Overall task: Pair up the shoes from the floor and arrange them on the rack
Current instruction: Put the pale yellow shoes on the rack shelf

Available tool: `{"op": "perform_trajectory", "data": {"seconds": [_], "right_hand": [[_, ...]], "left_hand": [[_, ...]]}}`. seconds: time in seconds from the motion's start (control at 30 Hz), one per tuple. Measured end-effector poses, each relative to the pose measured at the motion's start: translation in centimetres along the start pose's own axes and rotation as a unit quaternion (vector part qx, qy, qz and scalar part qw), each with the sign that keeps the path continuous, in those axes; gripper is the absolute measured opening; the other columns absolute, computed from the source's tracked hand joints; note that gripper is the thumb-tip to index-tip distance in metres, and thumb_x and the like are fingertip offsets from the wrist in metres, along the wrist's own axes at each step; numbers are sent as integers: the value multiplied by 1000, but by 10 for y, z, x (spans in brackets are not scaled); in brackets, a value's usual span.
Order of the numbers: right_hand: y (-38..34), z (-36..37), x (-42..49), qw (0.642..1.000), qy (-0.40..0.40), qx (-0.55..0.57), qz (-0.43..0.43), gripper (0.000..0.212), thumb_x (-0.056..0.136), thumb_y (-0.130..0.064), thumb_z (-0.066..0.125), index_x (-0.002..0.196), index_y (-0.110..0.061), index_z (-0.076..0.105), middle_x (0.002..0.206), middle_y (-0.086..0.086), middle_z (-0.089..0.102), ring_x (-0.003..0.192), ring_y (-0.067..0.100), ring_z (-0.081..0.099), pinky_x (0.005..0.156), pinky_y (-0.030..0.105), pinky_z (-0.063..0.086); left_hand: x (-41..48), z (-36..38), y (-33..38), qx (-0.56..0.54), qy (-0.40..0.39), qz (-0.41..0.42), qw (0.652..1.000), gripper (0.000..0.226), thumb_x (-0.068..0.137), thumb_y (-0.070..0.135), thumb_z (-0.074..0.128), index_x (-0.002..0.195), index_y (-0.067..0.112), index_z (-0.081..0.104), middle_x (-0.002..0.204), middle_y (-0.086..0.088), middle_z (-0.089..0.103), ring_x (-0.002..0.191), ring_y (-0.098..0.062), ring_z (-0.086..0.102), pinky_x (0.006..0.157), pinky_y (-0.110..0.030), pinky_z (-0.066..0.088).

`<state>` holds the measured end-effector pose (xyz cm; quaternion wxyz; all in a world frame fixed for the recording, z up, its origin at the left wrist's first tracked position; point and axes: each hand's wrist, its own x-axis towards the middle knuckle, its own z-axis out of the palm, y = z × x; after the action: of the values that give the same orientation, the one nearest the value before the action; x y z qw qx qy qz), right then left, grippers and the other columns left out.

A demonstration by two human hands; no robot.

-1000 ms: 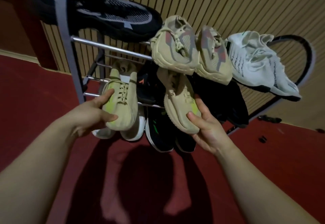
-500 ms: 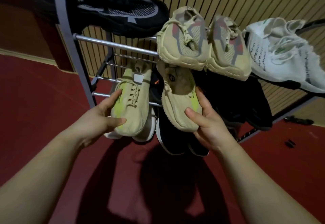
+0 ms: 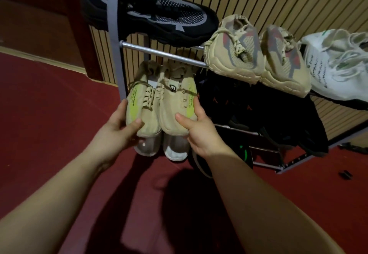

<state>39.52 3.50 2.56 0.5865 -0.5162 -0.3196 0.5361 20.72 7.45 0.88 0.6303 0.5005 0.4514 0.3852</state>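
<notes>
Two knit beige shoes point(image 3: 173, 112) abreast | left grip point(image 3: 117, 132) clasps one | right grip point(image 3: 201, 134) clasps other

The right hand point(image 3: 201, 132) brings the right beige shoe point(image 3: 177, 104) leftward, away from the front of the black shoes point(image 3: 229, 102). It now touches the left beige shoe point(image 3: 143, 104), held by the left hand point(image 3: 117, 130). The dark gap between the two is closed. The pair sits side by side just inside the rack point(image 3: 114, 54) upright, and the hands are closer together.
</notes>
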Motion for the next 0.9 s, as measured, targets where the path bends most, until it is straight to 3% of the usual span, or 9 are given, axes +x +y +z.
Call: {"op": "perform_trajectory", "data": {"seconds": [0.13,0.27,0.4,0.47,0.57,0.67,0.77,0.83,0.9], "right_hand": [[6,-3,-6,999,30,-19,15,80,90,3,57,151,-27,17,135,-1,53,121,16,54,105,39,43],[0,-1,-5,989,71,-128,0,82,88,0,62,151,-24,16,138,-1,51,122,15,52,108,39,40],[-7,6,8,985,102,-136,-14,77,89,3,60,150,-24,22,128,-2,57,111,13,57,100,33,46],[-6,9,15,983,119,-143,-9,76,89,0,60,150,-24,22,124,-4,57,110,14,57,98,33,47],[-4,8,29,973,125,-192,11,78,89,-7,63,151,-19,18,139,2,50,122,19,52,106,40,42],[-8,6,39,972,93,-212,42,82,86,-14,67,151,-16,17,146,5,44,128,22,48,108,42,40],[-9,9,46,969,84,-225,53,89,78,-23,71,151,-18,19,145,5,45,128,24,48,108,45,40],[-9,11,49,965,91,-240,60,94,71,-30,72,150,-22,23,140,4,50,122,25,52,103,46,45],[-16,13,45,951,89,-289,65,87,80,-35,68,150,-27,17,135,2,51,109,25,60,87,43,55]], "left_hand": [[-12,1,-2,-78,-102,-18,992,98,70,3,68,143,50,21,129,11,56,110,-21,64,82,-34,57],[-7,-1,-7,-24,-94,25,995,97,73,-11,63,137,49,21,124,24,57,119,0,54,98,-25,45],[7,-3,-6,-12,-89,16,996,91,84,-13,56,149,39,19,140,13,50,125,-11,51,104,-35,43],[14,-2,-4,-16,-68,19,997,82,87,-12,53,149,34,23,141,9,48,124,-14,53,96,-31,50],[17,5,-5,-18,-25,26,999,70,90,-8,51,145,31,33,133,7,54,117,-13,57,77,-18,55],[17,5,-8,15,-17,39,999,65,90,3,59,141,36,37,129,7,57,117,-15,58,92,-28,52],[21,2,-6,59,-4,49,997,66,75,24,73,130,48,45,126,16,59,119,-9,56,106,-40,41],[24,5,-7,80,7,54,995,68,80,19,73,136,41,43,119,17,61,116,-10,58,108,-42,40],[25,10,-8,81,14,52,995,66,87,10,65,141,35,39,108,10,66,108,-13,62,106,-41,42]]}}
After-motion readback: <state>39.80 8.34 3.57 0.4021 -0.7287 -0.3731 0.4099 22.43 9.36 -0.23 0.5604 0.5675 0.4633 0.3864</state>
